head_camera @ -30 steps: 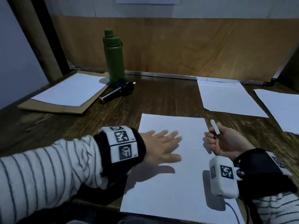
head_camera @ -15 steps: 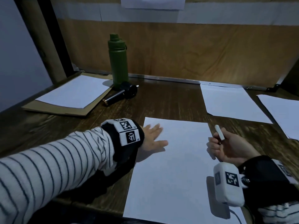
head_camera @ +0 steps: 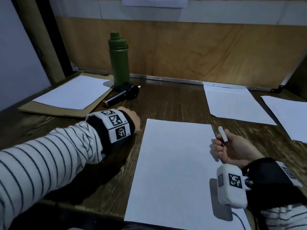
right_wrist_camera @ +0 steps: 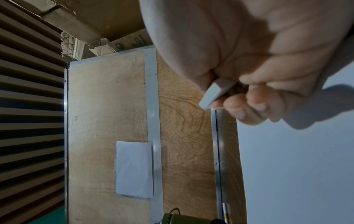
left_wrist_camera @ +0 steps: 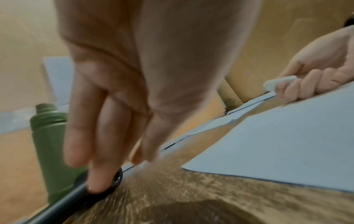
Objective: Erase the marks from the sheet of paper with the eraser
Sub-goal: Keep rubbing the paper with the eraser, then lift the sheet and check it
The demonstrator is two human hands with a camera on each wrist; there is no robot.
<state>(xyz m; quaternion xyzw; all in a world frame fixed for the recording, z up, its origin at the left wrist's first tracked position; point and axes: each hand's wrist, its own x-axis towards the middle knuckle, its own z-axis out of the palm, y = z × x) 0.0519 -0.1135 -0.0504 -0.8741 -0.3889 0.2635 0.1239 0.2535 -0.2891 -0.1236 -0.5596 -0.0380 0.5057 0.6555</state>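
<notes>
Nearest us lay the sheet of paper (head_camera: 172, 171), flat on the dark wooden surface (head_camera: 174, 103); we could make out no marks on it. At its right edge our right hand (head_camera: 232, 149) hovered, fingers (right_wrist_camera: 247, 106) curled round the eraser (head_camera: 222, 133) — a small white bar, one end poking free. We judged it light and slightly yielding, best pinched low for firm rubbing; the paper was thin, apt to crease or slide unless pressed flat. Our left hand (head_camera: 132, 121) was off the sheet to its left, fingers (left_wrist_camera: 99, 151) straight and holding nothing, reaching toward a black cylindrical device (head_camera: 123, 95); beyond stood a green bottle (head_camera: 118, 60).
</notes>
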